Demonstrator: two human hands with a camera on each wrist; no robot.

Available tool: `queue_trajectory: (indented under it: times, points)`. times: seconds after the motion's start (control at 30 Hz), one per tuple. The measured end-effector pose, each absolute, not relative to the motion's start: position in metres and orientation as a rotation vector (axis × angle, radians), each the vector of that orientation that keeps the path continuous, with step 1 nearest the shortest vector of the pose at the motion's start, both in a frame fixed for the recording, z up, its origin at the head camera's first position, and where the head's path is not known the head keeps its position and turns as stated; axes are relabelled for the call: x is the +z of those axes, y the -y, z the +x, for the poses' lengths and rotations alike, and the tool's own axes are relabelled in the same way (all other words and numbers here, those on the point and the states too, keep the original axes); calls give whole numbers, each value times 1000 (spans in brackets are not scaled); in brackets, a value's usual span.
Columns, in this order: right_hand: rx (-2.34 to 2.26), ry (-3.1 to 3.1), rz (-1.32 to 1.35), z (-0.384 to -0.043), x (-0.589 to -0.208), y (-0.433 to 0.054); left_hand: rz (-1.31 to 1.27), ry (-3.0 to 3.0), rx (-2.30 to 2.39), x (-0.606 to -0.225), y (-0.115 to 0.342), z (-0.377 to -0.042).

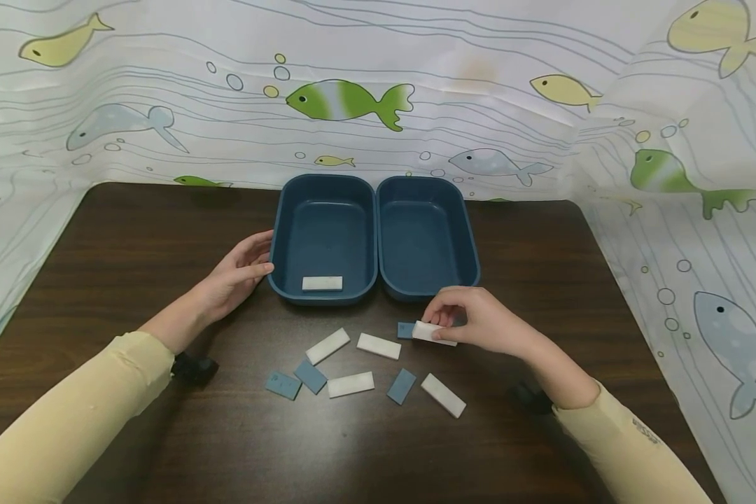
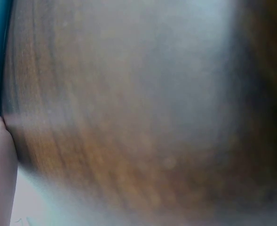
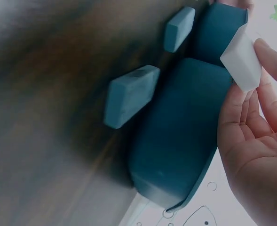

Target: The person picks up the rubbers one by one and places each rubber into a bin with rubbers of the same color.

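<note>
In the head view my right hand (image 1: pixel 485 318) pinches a white rectangular block (image 1: pixel 430 332) between thumb and fingers, just in front of the right bin. The right wrist view shows this white block (image 3: pixel 242 59) tilted at the fingertips. A blue block (image 1: pixel 405 330) is partly covered by it in the head view. My left hand (image 1: pixel 236 273) rests its fingers and thumb against the outer left side of the left blue bin (image 1: pixel 330 297). One white block (image 1: pixel 322 283) lies inside that bin. The right blue bin (image 1: pixel 425 241) shows a bare floor.
Several white blocks (image 1: pixel 351 384) and blue blocks (image 1: pixel 401 386) lie scattered on the dark wooden table (image 1: pixel 246 448) before the bins. The two bins stand side by side at the back. Behind them hangs a white sheet (image 1: pixel 227 140) printed with fish.
</note>
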State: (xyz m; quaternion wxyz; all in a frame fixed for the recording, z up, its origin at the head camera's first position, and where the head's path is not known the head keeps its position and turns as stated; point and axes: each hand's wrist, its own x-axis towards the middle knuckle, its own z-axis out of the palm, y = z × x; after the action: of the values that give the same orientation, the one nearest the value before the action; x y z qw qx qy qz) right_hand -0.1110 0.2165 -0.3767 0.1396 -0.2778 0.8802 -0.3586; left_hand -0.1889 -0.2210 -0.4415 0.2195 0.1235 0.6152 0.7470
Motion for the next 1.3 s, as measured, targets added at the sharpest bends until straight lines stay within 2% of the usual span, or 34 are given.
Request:
queue_trajectory:
  times: [1.3]
  points:
    - [-1049, -2484, -969, -185, -344, -137, 352, -1720, 2061, -443, 220, -189]
